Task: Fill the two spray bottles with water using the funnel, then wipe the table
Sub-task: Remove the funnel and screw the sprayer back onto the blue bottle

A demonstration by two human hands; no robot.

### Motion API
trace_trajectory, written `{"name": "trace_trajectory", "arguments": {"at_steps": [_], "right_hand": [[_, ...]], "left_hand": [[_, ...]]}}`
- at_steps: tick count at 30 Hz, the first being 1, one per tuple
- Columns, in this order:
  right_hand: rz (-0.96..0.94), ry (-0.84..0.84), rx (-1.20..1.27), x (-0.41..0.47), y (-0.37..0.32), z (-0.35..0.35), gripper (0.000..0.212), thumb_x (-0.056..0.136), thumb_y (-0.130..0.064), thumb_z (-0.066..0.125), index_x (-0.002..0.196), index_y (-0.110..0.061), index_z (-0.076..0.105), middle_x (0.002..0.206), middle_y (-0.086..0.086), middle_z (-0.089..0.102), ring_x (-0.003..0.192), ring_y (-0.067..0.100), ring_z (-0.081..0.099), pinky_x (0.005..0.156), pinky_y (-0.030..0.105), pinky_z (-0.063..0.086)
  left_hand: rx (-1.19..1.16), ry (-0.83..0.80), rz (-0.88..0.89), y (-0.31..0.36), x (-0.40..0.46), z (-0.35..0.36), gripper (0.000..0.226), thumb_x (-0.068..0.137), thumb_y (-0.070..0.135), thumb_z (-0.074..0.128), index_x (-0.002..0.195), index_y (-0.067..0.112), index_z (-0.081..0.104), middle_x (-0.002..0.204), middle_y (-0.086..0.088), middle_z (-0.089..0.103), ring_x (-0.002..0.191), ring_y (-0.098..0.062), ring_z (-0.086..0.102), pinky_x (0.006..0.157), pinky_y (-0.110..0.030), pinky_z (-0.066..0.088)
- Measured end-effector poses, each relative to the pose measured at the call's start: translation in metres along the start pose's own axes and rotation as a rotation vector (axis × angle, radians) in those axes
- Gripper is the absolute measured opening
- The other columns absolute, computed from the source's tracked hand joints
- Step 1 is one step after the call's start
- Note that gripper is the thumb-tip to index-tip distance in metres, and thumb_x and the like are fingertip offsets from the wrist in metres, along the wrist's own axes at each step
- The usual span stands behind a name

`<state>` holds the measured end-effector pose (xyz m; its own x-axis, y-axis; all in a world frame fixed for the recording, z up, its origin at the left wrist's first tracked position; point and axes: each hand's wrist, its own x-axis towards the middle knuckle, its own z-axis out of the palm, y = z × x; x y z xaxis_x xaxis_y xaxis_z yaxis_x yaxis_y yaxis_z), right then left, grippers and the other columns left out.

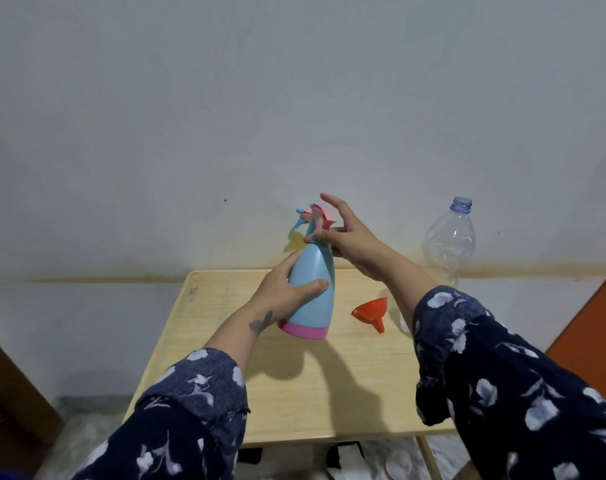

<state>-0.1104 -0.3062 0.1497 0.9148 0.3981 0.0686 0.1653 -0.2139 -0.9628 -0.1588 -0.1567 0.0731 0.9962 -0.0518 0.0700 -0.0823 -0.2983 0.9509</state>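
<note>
Left hand (pixel 287 289) wraps the body of the light-blue plastic spray bottle with a pink base band (pixel 310 289) — thumb across the front, fingers round the far side, a firm grip. Bottle is tilted, top leaning away, base lifted just above the pale wooden counter (pixel 294 393).

Right hand (pixel 350 233) is at the bottle's pink-and-blue trigger head (pixel 315 218): thumb and a lower finger pinch the neck collar, index and middle fingers splayed up and loose. So that grip is partly open, only the pinch closed.

Hard to tell: whether the head is screwed on or already loose — the right hand covers the collar. Something yellow behind the bottle neck is mostly hidden; can't identify it.

Right of the spray bottle, a small red plastic funnel (pixel 372 311) lies on its side on the counter. Further right, a clear uncapped plastic water bottle (pixel 448 237) stands upright, lower part hidden by the right forearm.

Both forearms reach forward, floral navy sleeves pushed back.
</note>
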Motion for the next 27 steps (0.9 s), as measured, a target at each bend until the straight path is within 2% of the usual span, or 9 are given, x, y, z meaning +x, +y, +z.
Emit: {"name": "trace_trajectory", "arguments": {"at_steps": [3,7,10,13,15,18,21,24,27], "right_hand": [[0.009,-0.005,0.067,-0.001,0.0,0.001,0.064,0.083,-0.004,0.069,0.133,-0.038,0.047,0.129,0.013,0.056,0.11,0.022,0.059,0.092,0.043,0.053],[-0.104,0.18,0.01,-0.005,0.014,0.015,0.05,0.073,-0.012,0.08,0.111,-0.026,0.049,0.107,0.003,0.057,0.082,0.011,0.054,0.068,0.023,0.048],[-0.052,0.051,-0.091,-0.004,0.018,0.013,0.044,0.087,-0.02,0.067,0.126,-0.028,0.048,0.111,-0.002,0.054,0.093,0.013,0.056,0.08,0.025,0.048],[0.06,-0.072,-0.003,-0.001,0.017,0.002,0.058,0.088,0.002,0.058,0.135,-0.03,0.049,0.118,0.009,0.054,0.108,0.025,0.057,0.097,0.04,0.051],[0.013,0.029,-0.025,-0.004,0.019,0.004,0.058,0.079,0.003,0.069,0.128,-0.025,0.057,0.11,0.007,0.058,0.091,0.021,0.059,0.089,0.033,0.055],[-0.052,0.263,-0.184,-0.01,0.03,0.019,0.051,0.069,-0.02,0.082,0.111,-0.028,0.056,0.104,-0.001,0.062,0.081,0.017,0.058,0.07,0.029,0.052],[-0.049,0.211,-0.171,-0.011,0.038,0.031,0.05,0.081,-0.027,0.071,0.122,-0.035,0.044,0.106,0.001,0.06,0.092,0.02,0.058,0.082,0.035,0.051],[0.07,0.093,0.031,-0.011,0.032,0.028,0.056,0.09,-0.005,0.055,0.136,-0.034,0.043,0.108,0.008,0.059,0.098,0.021,0.056,0.095,0.038,0.048],[0.014,0.187,-0.064,-0.013,0.032,0.028,0.056,0.08,-0.006,0.07,0.127,-0.032,0.054,0.11,0.006,0.063,0.088,0.016,0.059,0.087,0.034,0.051]], "left_hand": [[0.018,0.011,-0.006,-0.003,-0.003,0.001,0.067,0.067,0.051,0.073,0.13,0.047,0.048,0.117,0.012,0.064,0.099,-0.013,0.066,0.084,-0.042,0.058],[0.059,0.051,-0.041,-0.007,-0.007,0.01,0.068,0.062,0.056,0.072,0.126,0.047,0.049,0.114,0.015,0.064,0.099,-0.01,0.065,0.083,-0.042,0.058],[0.076,0.074,-0.082,-0.014,-0.01,0.012,0.072,0.059,0.061,0.07,0.127,0.052,0.046,0.116,0.018,0.062,0.1,-0.011,0.064,0.085,-0.044,0.057],[0.092,0.079,-0.096,-0.019,-0.016,0.01,0.075,0.06,0.062,0.07,0.129,0.055,0.043,0.117,0.018,0.061,0.098,-0.012,0.064,0.084,-0.046,0.057],[0.124,0.1,-0.1,-0.019,-0.018,0.012,0.072,0.06,0.062,0.069,0.126,0.057,0.042,0.115,0.02,0.061,0.096,-0.012,0.064,0.083,-0.045,0.057],[0.209,0.142,-0.14,-0.018,-0.021,0.019,0.073,0.057,0.065,0.064,0.126,0.056,0.04,0.112,0.021,0.061,0.096,-0.013,0.063,0.081,-0.041,0.056],[0.202,0.153,-0.151,-0.018,-0.022,0.024,0.068,0.057,0.065,0.062,0.122,0.055,0.043,0.108,0.02,0.063,0.093,-0.012,0.065,0.08,-0.042,0.057],[0.188,0.15,-0.155,-0.02,-0.025,0.025,0.075,0.059,0.066,0.064,0.128,0.057,0.038,0.111,0.019,0.062,0.094,-0.013,0.064,0.08,-0.042,0.057],[0.206,0.171,-0.169,-0.022,-0.029,0.028,0.08,0.059,0.067,0.063,0.133,0.054,0.035,0.115,0.018,0.06,0.097,-0.015,0.063,0.08,-0.042,0.056]]}}
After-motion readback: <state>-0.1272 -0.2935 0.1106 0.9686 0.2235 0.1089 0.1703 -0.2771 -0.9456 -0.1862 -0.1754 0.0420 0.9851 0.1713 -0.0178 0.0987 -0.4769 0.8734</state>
